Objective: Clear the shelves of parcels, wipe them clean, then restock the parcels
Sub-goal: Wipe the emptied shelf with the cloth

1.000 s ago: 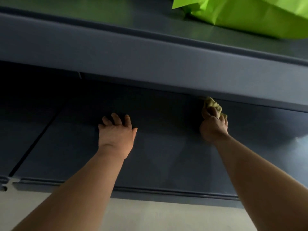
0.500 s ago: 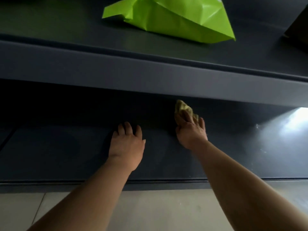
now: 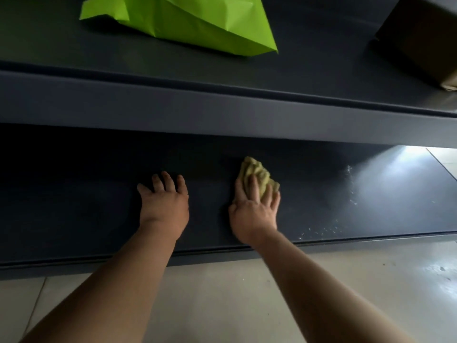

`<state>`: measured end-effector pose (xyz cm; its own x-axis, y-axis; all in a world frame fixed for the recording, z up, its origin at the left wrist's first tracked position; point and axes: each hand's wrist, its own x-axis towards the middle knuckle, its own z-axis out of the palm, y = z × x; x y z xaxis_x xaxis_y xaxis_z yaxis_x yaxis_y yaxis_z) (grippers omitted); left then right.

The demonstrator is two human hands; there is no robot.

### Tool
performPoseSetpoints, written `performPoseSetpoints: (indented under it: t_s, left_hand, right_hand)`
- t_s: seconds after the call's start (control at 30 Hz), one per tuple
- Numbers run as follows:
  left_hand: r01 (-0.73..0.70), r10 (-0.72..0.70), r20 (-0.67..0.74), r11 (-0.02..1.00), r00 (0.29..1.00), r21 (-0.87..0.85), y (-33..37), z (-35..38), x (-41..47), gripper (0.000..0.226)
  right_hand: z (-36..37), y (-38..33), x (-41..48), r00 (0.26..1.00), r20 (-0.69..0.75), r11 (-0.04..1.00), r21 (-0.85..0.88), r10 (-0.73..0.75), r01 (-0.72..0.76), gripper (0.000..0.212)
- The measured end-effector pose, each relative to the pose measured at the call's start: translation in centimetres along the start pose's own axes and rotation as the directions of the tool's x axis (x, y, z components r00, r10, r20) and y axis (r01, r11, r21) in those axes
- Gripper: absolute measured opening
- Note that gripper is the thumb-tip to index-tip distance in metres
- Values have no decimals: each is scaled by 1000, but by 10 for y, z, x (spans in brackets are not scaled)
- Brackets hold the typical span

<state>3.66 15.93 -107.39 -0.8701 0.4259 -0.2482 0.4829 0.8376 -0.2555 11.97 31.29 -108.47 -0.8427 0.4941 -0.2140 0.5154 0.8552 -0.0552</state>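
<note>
Right grip (image 3: 254,210), fingers extended and spread apart, pressed a crumpled yellow-green cloth (image 3: 256,173) against the lower shelf (image 3: 74,206); it clasped nothing. Left grip (image 3: 164,206) lay palm down on the same shelf, fingers straight, beside the right grip and clear of the cloth. Pale specks (image 3: 351,194) marked the shelf farther right, near a bright glare. On the upper shelf (image 3: 321,68) lay a green parcel (image 3: 185,23), and at far right a brown box (image 3: 425,38). Tiled floor (image 3: 222,293) lay below.
</note>
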Motion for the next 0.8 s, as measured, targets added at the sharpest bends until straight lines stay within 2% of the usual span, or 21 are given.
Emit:
performPoseSetpoints:
  t_s: [0.13, 0.2, 0.33, 0.47, 0.63, 0.8]
  left_hand:
    - [-7, 5, 23, 997, 1000, 73, 7, -6, -11, 59]
    - [-30, 29, 12, 998, 1000, 53, 10, -5, -20, 59]
    - [-74, 75, -33, 997, 997, 21, 8, 1, -30, 54]
    - [-79, 78, -42, 997, 996, -21, 5, 0, -31, 54]
    - [-84, 81, -47, 994, 996, -73, 1, -1, -27, 52]
    - [-74, 73, -17, 995, 997, -73, 6, 0, -24, 55]
  right_hand:
    - [4, 24, -12, 991, -53, 992, -39, -120, 118, 60]
    - [1, 52, -14, 996, -62, 998, -38, -61, 59, 60]
    - [0, 104, -22, 989, -28, 989, -25, 147, -148, 59]
    - [1, 98, -24, 970, 8, 969, 45, 242, -242, 59]
    - [8, 46, -42, 997, 44, 997, 23, 66, -67, 61]
    - [12, 0, -64, 988, 70, 990, 21, -141, 140, 61]
